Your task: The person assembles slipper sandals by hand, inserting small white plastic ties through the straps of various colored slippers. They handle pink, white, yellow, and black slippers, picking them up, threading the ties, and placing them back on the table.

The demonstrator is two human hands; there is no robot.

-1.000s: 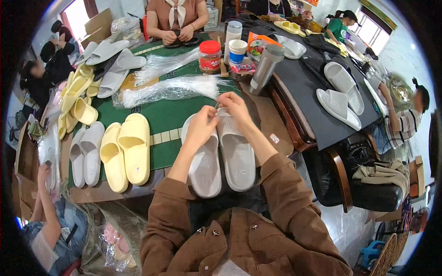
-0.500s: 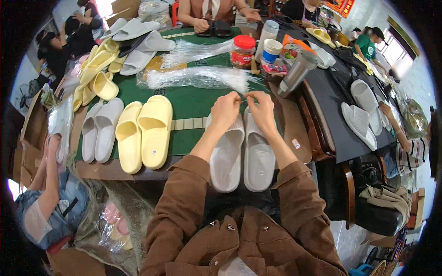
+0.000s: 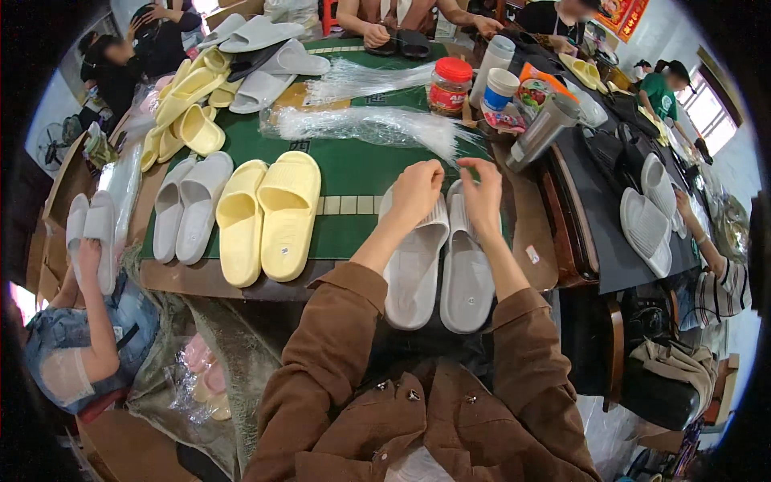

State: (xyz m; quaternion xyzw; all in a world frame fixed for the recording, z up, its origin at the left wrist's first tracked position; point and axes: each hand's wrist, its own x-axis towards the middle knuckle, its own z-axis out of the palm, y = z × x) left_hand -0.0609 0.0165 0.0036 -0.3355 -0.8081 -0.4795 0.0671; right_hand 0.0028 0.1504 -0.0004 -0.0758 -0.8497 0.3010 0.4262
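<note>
A pair of grey slippers, the left slipper (image 3: 411,285) and the right slipper (image 3: 467,281), lies in front of me at the table's near edge, toes away. My left hand (image 3: 418,193) is over the strap of the left slipper, its fingers curled in a pinch; whatever is between the fingertips is too small to make out. Above the right slipper's strap is my right hand (image 3: 483,197), thumb and fingers apart, with nothing visible in it. Just beyond my fingertips lies a bundle of thin clear plastic strands (image 3: 365,132) on its wrapper.
To the left stand yellow slippers (image 3: 289,217) and another grey pair (image 3: 197,213). Behind them is a slipper pile (image 3: 189,92). A red-lidded jar (image 3: 450,86), a cup (image 3: 499,90) and a steel flask (image 3: 544,132) stand right. A co-worker's hand (image 3: 88,257) holds grey slippers at far left.
The view has shifted, so the table appears farther right. My right hand's fingers have parted from a pinch and moved slightly off my left hand. The co-worker at left now shows grey slippers in hand.
</note>
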